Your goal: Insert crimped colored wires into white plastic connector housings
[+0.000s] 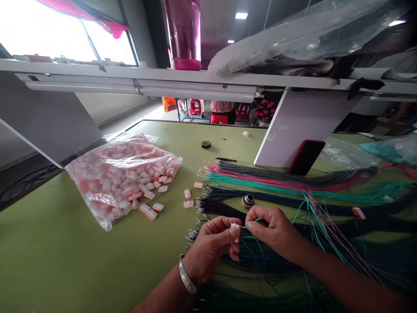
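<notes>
l hand (pixel 213 241) grips a white-orange connector (pixel 235 233) b/w thumb + fingers; r hand (pixel 273 226) pinches a green wire (pixel 243 227) at its edge. both are over the green desk (pixel 58 261), nr wire bundles (pixel 257 177); clear bag (pixel 104 174) w/ similar pieces (pixel 150 194) lies to the left.

Green tabletop (pixel 52 256) beneath plastic bag (pixel 117 174), loose connectors (pixel 188 203), wire bundles (pixel 260 177), tape roll (pixel 206 144).

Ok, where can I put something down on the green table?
Most room: the table in front of the plastic bag, left of the left forearm. Also a smaller patch between the bag and black tape roll. Wires crowd the right side, around the right hand.
</notes>
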### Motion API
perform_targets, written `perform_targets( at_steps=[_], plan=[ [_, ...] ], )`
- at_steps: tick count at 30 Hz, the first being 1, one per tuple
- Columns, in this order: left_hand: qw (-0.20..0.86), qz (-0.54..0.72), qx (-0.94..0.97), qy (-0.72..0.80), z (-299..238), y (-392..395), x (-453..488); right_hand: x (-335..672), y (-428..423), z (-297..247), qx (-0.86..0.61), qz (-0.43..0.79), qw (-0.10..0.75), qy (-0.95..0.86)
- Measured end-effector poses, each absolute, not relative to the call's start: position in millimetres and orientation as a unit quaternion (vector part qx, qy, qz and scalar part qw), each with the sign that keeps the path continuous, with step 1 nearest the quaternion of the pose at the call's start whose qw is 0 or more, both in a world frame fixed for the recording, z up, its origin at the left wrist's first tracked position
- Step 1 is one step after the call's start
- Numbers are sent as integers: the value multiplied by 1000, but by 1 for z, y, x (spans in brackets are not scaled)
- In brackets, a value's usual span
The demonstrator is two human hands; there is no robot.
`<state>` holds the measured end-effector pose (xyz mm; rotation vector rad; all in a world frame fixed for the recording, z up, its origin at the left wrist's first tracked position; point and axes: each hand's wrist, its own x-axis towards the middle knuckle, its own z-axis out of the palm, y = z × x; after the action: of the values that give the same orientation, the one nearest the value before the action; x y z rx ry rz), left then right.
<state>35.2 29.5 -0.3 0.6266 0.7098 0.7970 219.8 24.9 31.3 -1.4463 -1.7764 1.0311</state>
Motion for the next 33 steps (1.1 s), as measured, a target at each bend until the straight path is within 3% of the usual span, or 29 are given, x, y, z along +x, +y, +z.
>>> perform_targets(
  at_steps=[7,33],
  plan=[
    [821,379,261,337,1,26,37,213,18,20,-545,419,330,-646],
    [800,404,276,346,3,20,40,210,13,15,-493,246,336,-764]
  ],
)
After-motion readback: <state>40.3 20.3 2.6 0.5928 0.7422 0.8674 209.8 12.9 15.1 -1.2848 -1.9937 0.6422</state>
